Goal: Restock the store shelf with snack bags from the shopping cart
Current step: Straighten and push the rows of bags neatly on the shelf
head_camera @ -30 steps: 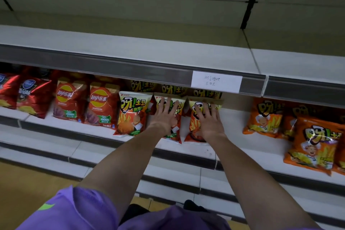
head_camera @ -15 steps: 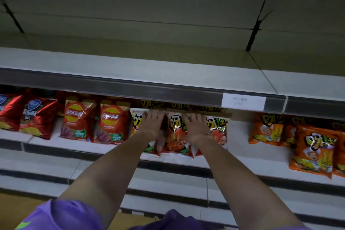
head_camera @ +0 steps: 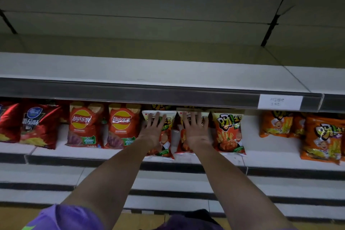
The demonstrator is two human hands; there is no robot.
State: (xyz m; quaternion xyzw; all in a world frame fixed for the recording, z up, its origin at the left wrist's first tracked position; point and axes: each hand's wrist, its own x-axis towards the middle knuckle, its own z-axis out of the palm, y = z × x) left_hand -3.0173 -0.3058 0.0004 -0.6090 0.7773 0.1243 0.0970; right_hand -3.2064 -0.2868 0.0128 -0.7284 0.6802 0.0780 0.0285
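Observation:
Three white-and-red snack bags stand side by side on the lower shelf (head_camera: 205,158). My left hand (head_camera: 154,129) presses flat, fingers straight, on the left bag (head_camera: 165,146). My right hand (head_camera: 196,129) presses flat on the middle bag (head_camera: 182,144). The third bag (head_camera: 228,132) stands untouched just right of my right hand. More bags of the same kind stand behind them, mostly hidden under the upper shelf. The shopping cart is out of view.
Two orange Lay's bags (head_camera: 104,125) and dark red bags (head_camera: 37,125) fill the shelf to the left. Orange snack bags (head_camera: 321,140) stand at the right. The upper shelf (head_camera: 149,69) holds nothing and carries a white price label (head_camera: 280,101).
Both hands slid from the middle and right bags onto the left and middle bags, uncovering the right bag. The three bags now stand straighter and closer together. My view tilted up.

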